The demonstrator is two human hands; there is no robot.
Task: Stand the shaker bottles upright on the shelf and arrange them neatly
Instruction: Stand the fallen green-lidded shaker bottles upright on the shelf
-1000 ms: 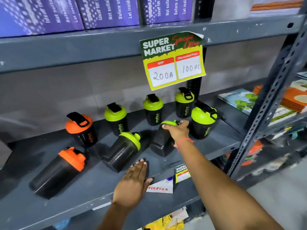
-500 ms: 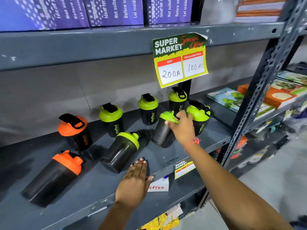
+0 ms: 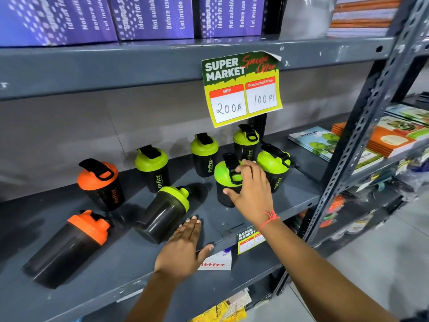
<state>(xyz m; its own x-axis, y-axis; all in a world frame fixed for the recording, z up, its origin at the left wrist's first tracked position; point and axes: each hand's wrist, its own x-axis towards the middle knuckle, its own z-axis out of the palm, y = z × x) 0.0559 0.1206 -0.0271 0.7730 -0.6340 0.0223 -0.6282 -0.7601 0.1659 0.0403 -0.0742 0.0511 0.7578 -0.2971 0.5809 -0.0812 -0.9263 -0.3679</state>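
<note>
Black shaker bottles stand and lie on a grey metal shelf (image 3: pixel 130 261). My right hand (image 3: pixel 250 189) grips an upright green-lidded bottle (image 3: pixel 222 180), thumb on its left side, fingers over the lid. Behind it stand several green-lidded bottles (image 3: pixel 152 168) (image 3: pixel 204 154) (image 3: pixel 246 140) (image 3: pixel 274 166) and an orange-lidded one (image 3: pixel 99 182). A green-lidded bottle (image 3: pixel 162 212) and an orange-lidded bottle (image 3: pixel 67 247) lie on their sides. My left hand (image 3: pixel 183 247) rests flat, palm down, on the shelf's front edge next to the lying green-lidded bottle.
A yellow price sign (image 3: pixel 241 89) hangs from the shelf above, over the back bottles. Purple boxes (image 3: pixel 151 17) fill the upper shelf. A perforated steel post (image 3: pixel 362 140) bounds the shelf on the right, with books (image 3: pixel 325 142) beyond it.
My right hand has tipped the green-lidded bottle from lying through tilted to upright. The left hand has stayed flat on the shelf edge. The camera has shifted slightly.
</note>
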